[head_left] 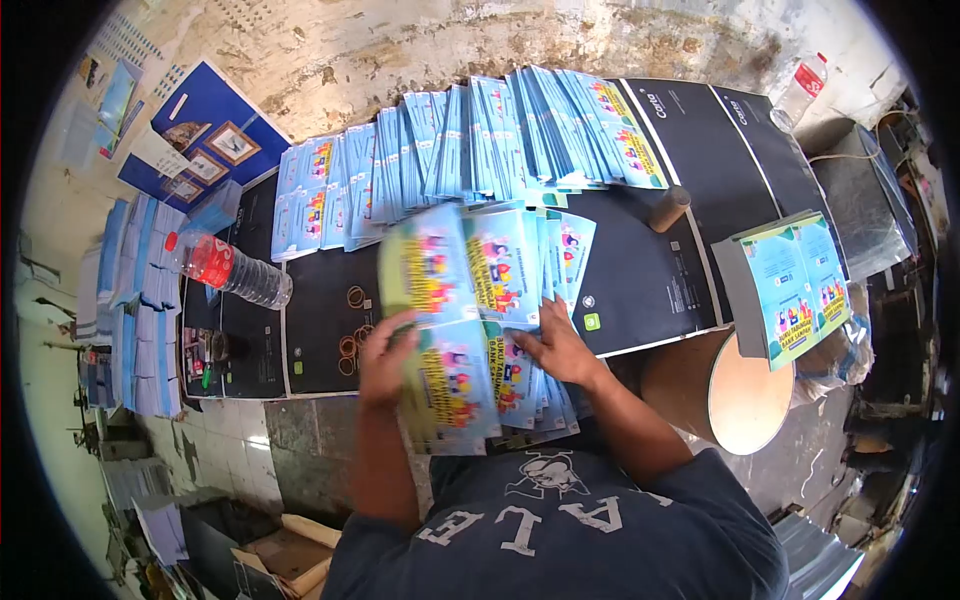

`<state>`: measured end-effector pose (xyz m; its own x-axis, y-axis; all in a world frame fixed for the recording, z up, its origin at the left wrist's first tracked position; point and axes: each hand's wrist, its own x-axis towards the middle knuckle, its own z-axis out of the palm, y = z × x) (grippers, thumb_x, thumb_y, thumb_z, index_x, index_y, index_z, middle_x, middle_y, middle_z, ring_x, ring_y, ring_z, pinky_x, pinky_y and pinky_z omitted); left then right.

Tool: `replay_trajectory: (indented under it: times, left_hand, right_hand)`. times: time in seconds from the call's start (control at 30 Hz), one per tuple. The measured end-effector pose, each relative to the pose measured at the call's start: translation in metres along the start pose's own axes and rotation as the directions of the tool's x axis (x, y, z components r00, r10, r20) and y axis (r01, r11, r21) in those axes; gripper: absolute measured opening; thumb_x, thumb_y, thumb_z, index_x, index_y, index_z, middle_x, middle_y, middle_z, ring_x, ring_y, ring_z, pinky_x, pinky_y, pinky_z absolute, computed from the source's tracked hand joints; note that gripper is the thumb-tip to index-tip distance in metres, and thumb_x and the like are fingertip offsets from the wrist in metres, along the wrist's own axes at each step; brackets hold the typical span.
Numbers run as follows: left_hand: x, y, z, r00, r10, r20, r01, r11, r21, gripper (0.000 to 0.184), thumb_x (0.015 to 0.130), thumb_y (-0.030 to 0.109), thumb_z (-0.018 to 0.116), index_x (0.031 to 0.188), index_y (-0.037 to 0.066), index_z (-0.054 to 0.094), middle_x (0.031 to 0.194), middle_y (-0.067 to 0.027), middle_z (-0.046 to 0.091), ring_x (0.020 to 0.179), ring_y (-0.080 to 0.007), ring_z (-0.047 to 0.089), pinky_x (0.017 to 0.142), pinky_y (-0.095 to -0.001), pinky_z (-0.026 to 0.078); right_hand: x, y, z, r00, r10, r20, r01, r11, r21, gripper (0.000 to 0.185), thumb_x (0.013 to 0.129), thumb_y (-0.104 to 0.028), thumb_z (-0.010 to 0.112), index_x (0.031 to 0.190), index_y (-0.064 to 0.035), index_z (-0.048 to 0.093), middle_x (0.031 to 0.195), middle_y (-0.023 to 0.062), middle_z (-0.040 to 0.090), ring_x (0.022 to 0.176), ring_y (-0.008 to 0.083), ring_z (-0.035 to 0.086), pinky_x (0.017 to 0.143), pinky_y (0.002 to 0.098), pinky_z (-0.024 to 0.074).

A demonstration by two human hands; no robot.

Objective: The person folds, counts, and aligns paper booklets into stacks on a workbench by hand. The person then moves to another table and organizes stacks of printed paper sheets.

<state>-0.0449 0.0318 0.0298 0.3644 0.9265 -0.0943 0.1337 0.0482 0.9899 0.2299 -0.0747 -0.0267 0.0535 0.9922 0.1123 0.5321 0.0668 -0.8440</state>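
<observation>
My left hand [385, 360] grips the left edge of a light-blue printed booklet [447, 370], which is tilted and slightly blurred. Its cover carries two copies of the same colourful design, one above the other. Beside it, more booklets [503, 265] of the same print lie fanned in a small pile over the table's front edge. My right hand [560, 345] holds this pile at its right side, thumb across a cover and fingers along the edge. The fingers' undersides are hidden. Beyond both hands, a long overlapping row of booklets [480, 140] spreads across the table.
The black-covered table [650, 275] bears a water bottle [235, 270], rubber bands [350, 350] and a brown cylinder [670, 208]. A booklet stack [790, 285] stands at the right, near a round wooden drum top [752, 392]. Another bottle [800, 92] is at the back right.
</observation>
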Motion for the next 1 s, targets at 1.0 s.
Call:
replay_trajectory:
  times: [1.0]
  left_hand:
    - [0.003, -0.017, 0.071, 0.99, 0.094, -0.101, -0.095, 0.995, -0.007, 0.056, 0.095, 0.012, 0.071, 0.143, 0.0, 0.048, 0.129, -0.0129, 0.061, 0.116, -0.0167, 0.058, 0.099, -0.0331, 0.048]
  right_hand:
    - [0.003, 0.001, 0.008, 0.996, 0.028, -0.09, -0.032, 0.999, -0.044, 0.065, 0.093, -0.056, 0.063, 0.114, 0.0052, 0.063, 0.105, 0.0292, 0.061, 0.12, 0.0492, 0.05, 0.118, 0.0583, 0.0198]
